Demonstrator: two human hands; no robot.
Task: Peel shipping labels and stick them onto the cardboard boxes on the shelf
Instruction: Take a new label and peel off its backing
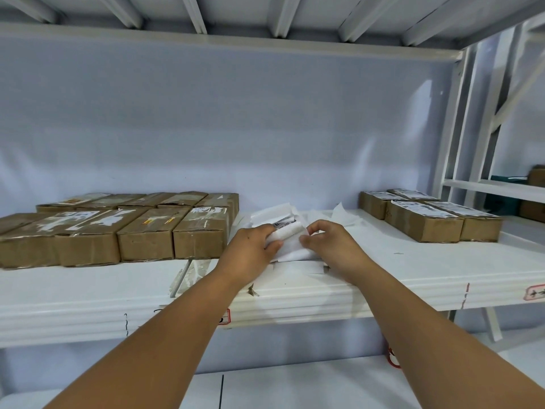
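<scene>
L hand [250, 250] grips label stack [290, 233]; R hand [334, 246] pinches its right edge. Stack is mid-span on shelf [413, 264], near front edge, btwn left box group [147, 231] and right box group [427, 221], the latter w/ labels on top.

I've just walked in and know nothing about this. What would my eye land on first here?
Two bare hands meet at the middle of the white shelf: the left hand grips a wad of white labels while the right hand pinches its edge. Brown cardboard boxes crowd the shelf to their left; a smaller group of boxes, labelled on top, sits to the right.
</scene>
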